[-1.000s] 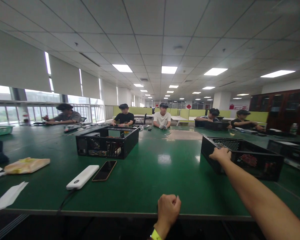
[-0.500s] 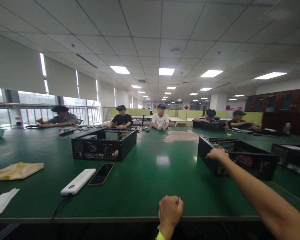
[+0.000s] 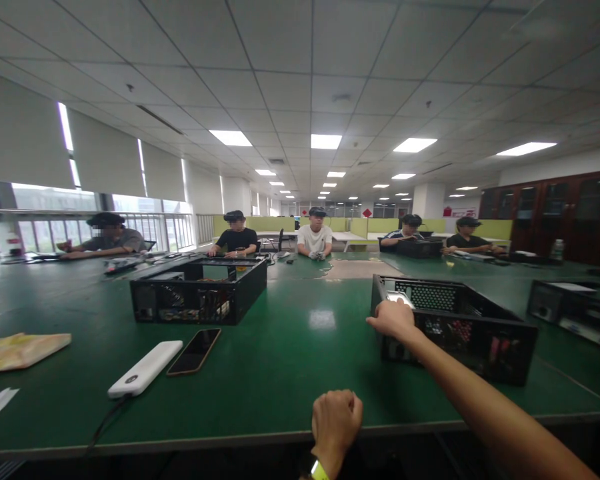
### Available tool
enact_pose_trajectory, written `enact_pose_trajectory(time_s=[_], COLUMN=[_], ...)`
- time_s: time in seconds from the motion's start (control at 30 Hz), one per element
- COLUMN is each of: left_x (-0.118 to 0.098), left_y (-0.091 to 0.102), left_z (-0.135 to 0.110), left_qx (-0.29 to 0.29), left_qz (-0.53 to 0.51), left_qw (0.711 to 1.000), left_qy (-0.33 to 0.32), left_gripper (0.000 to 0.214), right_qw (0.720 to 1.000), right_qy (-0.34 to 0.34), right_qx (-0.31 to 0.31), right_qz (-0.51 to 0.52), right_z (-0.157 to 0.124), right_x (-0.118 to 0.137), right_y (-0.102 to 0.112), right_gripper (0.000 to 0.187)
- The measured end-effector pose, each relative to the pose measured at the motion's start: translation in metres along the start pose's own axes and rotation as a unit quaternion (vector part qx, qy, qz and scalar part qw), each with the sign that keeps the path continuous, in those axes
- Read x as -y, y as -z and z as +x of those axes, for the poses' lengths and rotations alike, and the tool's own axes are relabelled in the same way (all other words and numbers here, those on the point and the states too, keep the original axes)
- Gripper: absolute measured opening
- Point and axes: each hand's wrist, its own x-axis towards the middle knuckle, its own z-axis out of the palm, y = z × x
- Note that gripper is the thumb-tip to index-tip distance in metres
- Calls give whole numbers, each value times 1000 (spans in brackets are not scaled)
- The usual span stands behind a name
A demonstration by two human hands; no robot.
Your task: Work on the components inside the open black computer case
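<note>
My right hand reaches out over the table and grips the near left wall of an open black computer case. Its fingers wrap over the case's top edge, and the fingertips are partly hidden. Inside the case, close to the hand, a bright metal part shows, with a perforated panel behind. My left hand is closed in a fist at the table's near edge, with a yellow-green watch band on the wrist. Nothing shows in that fist.
The green table also bears a second open computer case, a phone, a white power bank with a cable, and a paper packet. Another case stands at right. Several people sit along the far side.
My right hand has drawn the black computer case nearer and slightly left, turning it a little. My left fist stays about where it was. The view has shifted slightly.
</note>
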Motion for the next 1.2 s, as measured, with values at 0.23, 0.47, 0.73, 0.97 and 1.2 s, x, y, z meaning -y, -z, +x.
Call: enact_pose_trajectory(time_s=[0.23, 0.47, 0.73, 0.97, 1.2], left_x=[14, 48, 70, 33, 38], left_y=[-7, 10, 87, 167, 170], left_z=[-7, -6, 60, 176, 252], left_qx=[-59, -93, -216, -153, 176], left_qz=[-60, -178, -260, -228, 72], left_qw=[996, 979, 941, 955, 966], left_qy=[-41, -23, -21, -111, -177], left_gripper=[39, 43, 47, 50, 22], right_qw=[979, 975, 956, 960, 933], right_qy=[174, 10, 41, 151, 310], right_qx=[-77, -220, -291, -212, 25], right_qz=[69, 9, -5, 101, 179], right_z=[-52, -56, -40, -55, -51], right_x=[40, -55, -56, 58, 93], right_y=[16, -19, -46, -32, 26], right_gripper=[49, 50, 53, 49, 35])
